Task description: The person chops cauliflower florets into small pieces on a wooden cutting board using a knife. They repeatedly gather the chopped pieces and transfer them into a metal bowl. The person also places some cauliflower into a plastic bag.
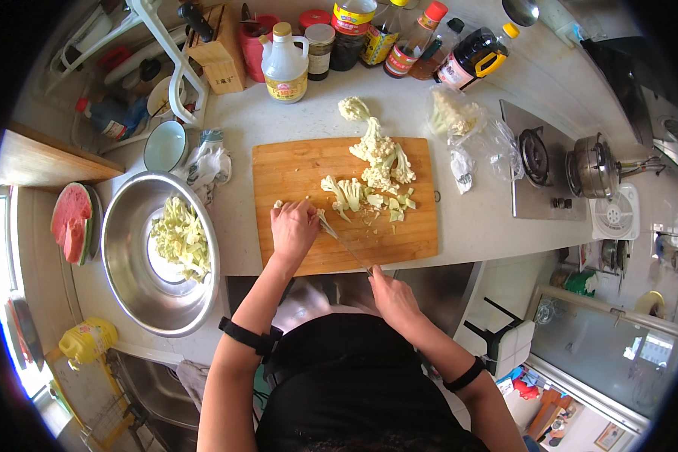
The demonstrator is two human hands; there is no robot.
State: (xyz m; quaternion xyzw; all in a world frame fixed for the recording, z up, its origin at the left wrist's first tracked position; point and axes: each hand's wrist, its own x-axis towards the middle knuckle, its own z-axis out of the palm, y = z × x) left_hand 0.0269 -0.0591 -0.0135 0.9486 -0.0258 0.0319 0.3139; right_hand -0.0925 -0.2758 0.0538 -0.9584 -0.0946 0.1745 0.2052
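On the wooden cutting board [294,164], my left hand [294,229] is curled over a cauliflower piece [321,214], most of it hidden under the fingers. A small cauliflower bit [278,203] shows by its knuckles. My right hand [394,295] grips the handle of a kitchen knife [347,247]; its blade slants across the board with the tip close to my left fingers. Beyond the blade lie cut cauliflower florets [344,192] and chopped stem pieces [396,209]. A larger cauliflower cluster [373,146] spreads over the board's far edge.
A steel bowl [113,254] with cut cauliflower stands left, near watermelon [72,220] and a pale bowl [165,146]. Bagged cauliflower [455,116] lies right, before the gas stove [542,198]. An oil jug [285,65], knife block [220,51] and several sauce bottles line the back.
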